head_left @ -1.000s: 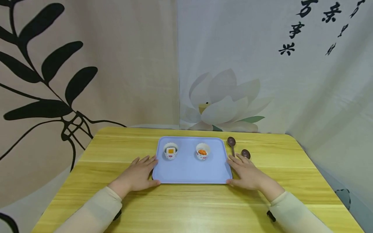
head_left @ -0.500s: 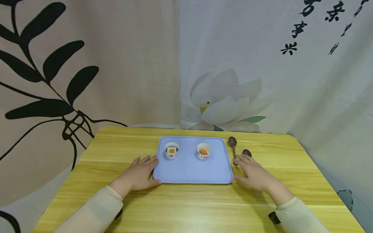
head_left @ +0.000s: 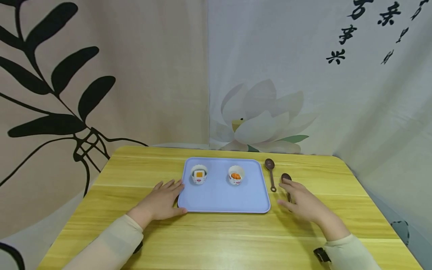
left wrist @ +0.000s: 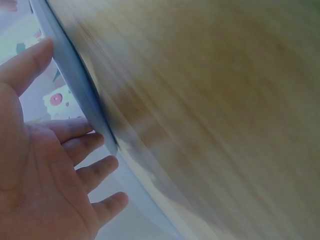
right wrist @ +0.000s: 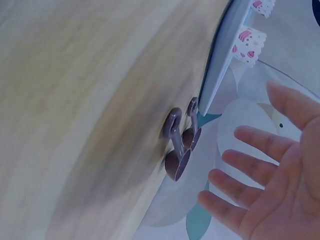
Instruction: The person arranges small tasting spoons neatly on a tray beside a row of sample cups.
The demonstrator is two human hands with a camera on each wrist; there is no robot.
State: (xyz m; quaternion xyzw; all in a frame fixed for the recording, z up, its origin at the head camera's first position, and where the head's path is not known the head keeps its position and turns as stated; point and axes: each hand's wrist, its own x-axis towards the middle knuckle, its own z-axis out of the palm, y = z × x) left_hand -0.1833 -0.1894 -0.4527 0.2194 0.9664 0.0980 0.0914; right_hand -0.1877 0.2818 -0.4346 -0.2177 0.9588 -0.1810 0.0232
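A light blue rectangular tray lies on the table and carries two small paper cups. The left cup holds a white piece with a yellow-orange square; the right cup holds something orange. My left hand rests at the tray's left edge, fingers spread and touching it. Right of the tray lie two brown spoons, the nearer-to-tray spoon in full view. Over the outer spoon hovers my right hand, partly covering its handle. In the right wrist view its fingers are extended, apart from both spoons.
The wooden table extends in front of the tray and to both sides. Behind it hangs a cloth backdrop with printed leaves, a pale lotus and dark characters.
My right hand has left the tray's right edge and moved right, over the outer spoon. The inner spoon's handle is now uncovered. My left hand stays at the tray.
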